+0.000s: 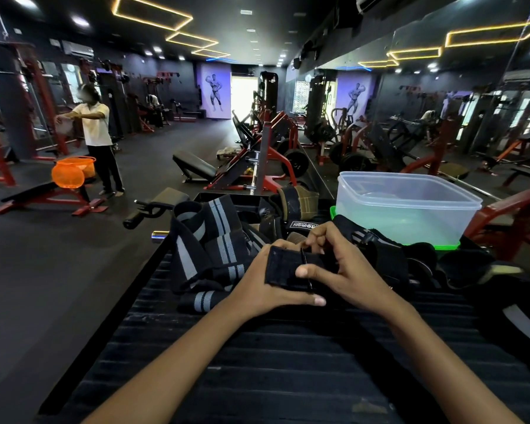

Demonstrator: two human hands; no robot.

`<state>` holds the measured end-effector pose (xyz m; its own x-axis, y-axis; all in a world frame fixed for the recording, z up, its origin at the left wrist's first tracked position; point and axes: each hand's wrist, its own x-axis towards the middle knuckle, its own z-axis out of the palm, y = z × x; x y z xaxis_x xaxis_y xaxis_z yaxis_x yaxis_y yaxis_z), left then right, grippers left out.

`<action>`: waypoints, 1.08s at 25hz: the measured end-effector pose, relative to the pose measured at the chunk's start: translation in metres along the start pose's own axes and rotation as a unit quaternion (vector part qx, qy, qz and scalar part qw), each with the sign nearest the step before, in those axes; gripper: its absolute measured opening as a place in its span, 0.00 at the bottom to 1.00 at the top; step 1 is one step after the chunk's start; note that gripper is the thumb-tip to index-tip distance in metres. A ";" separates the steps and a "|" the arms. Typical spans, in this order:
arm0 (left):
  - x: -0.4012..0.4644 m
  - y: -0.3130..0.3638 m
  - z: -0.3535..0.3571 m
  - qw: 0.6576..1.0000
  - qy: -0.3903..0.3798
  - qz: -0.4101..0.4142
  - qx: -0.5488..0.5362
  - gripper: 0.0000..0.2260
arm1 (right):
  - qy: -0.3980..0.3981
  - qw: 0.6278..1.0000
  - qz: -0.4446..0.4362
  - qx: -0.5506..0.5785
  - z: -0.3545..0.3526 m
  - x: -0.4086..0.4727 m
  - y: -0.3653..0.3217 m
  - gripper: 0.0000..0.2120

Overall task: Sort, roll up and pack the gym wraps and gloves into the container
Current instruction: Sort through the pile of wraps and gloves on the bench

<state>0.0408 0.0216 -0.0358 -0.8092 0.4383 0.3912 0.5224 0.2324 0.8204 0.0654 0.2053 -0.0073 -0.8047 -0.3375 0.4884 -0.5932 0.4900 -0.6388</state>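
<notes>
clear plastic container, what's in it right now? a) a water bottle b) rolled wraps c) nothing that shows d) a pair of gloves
c: the clear plastic container shows only its bare see-through walls and floor, while the striped wraps lie outside it on the black surface.

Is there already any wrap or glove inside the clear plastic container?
No, the clear container looks empty; the wraps lie outside it on the black mat.

Only one view on my end — a wide-angle head cam, looking forward and down over the ribbed black bench point(257, 347), close above both hands, while the gym floor point(58, 270) stretches off behind — edges bend quite a bit.
</notes>
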 end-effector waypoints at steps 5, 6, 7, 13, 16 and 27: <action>0.001 -0.009 0.001 0.999 0.001 0.024 0.020 0.33 | 0.007 0.991 -0.070 -0.116 0.001 -0.002 -0.002 0.25; 0.001 -0.010 0.001 0.999 -0.005 0.032 0.033 0.32 | 0.013 0.990 -0.071 -0.124 0.001 -0.002 -0.003 0.23; 0.002 -0.011 0.002 0.997 -0.018 0.041 0.057 0.32 | 0.014 0.991 -0.063 -0.114 0.000 -0.001 -0.003 0.20; 0.003 -0.005 0.003 0.984 -0.029 0.075 0.157 0.28 | -0.083 0.988 -0.007 0.131 -0.016 -0.002 -0.011 0.05; 0.003 -0.004 0.000 0.988 -0.034 0.067 0.138 0.32 | -0.100 0.959 0.020 0.264 -0.019 -0.004 -0.015 0.13; 0.006 -0.004 -0.038 0.986 -0.136 -0.021 0.098 0.26 | -0.039 0.936 0.202 0.285 -0.078 -0.020 0.015 0.31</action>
<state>0.0242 -0.0095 -0.0212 -0.7425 0.6358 0.2108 0.5543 0.4065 0.7263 0.0746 0.2822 0.0191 -0.9523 -0.2854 0.1083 -0.1387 0.0886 -0.9864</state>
